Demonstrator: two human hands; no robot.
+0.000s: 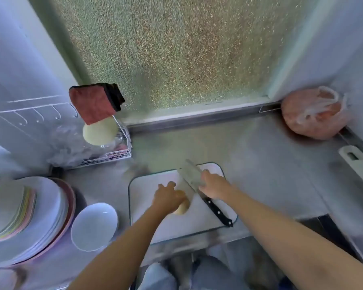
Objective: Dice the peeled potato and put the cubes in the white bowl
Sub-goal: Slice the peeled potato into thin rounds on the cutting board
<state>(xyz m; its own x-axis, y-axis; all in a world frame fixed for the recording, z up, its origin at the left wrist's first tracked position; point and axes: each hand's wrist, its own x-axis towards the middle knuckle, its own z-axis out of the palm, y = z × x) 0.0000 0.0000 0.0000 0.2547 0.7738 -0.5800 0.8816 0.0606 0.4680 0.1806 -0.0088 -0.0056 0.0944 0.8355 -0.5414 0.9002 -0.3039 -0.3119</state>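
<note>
While the peeled potato (181,208) lies on the white cutting board (145,210), mostly covered by the left grip (169,197), no cut pieces show anywhere, so the dicing looks not yet begun. That left grip has its fingers bent over the potato and appears to hold it down, though blur softens the outline. The right grip (214,185) is over the knife (189,175) at the blade, while the black handle points back toward the person and lies free; whether the fingers pinch the blade or only touch it I cannot tell. The white bowl (93,226) sits on the desk (260,164) just beside the board's left edge, near a stack of plates (29,214), and nothing shows inside it. To do this step well, the right grip should probably shift to the handle and close round it fully before any cut, never lifting by the blade. The potato is rounded and likely slippery, so a first cut giving a flat face, laid down on the board, would steady it, with the left fingertips curled back from the edge. Even slabs, then sticks, then cubes would follow.
</note>
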